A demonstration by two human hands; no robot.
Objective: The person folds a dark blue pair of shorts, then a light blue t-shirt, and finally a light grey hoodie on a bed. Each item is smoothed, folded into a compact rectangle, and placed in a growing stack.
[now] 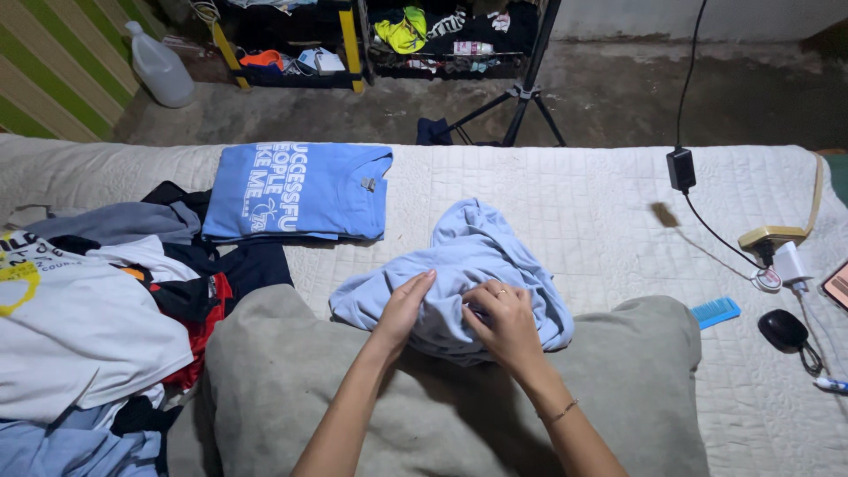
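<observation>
Both hands on the crumpled light blue garment [459,265], mid-bed. Left hand [405,309] lies flat-ish on the cloth, fingers extended, pressing, not clenched. Right hand [505,320] has fingers curled into the fabric, pinching a fold; ring visible, thin bracelet on wrist. Garment sits bunched on the white quilted bed [574,203], its near edge overlapping a grey pillow [442,397] in front of the person.

Progress, judged from layout: one blue printed t-shirt [296,190] already folded flat, just beyond and left of the hands. Light blue piece is unfolded, no clean edges yet. Heap of mixed clothes [106,309] at left looks unsorted, so most of the folding remains.

Right side of bed: blue comb [715,312], black oval object [782,329], charger with cable [681,168]. Floor beyond: tripod [521,97], plastic jug [159,66], shelf with clothes [353,44].
</observation>
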